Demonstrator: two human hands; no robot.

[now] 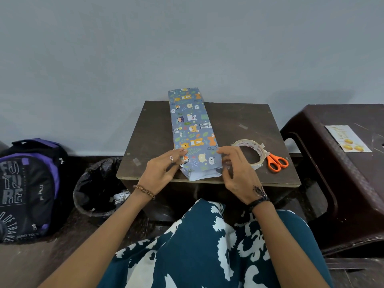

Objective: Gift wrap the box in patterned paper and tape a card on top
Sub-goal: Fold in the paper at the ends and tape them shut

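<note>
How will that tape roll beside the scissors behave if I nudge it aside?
The tape roll lies flat on the table, so it will probably slide, not roll. It looks like a thin, hollow ring, likely light. Its loose end might stick to the scissors, which sit close beside it.

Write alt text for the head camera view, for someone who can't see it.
A person's left hand and right hand work at the open near end of a long box wrapped in animal-print paper on a small dark table. A tape roll and orange scissors lie alongside.
</note>
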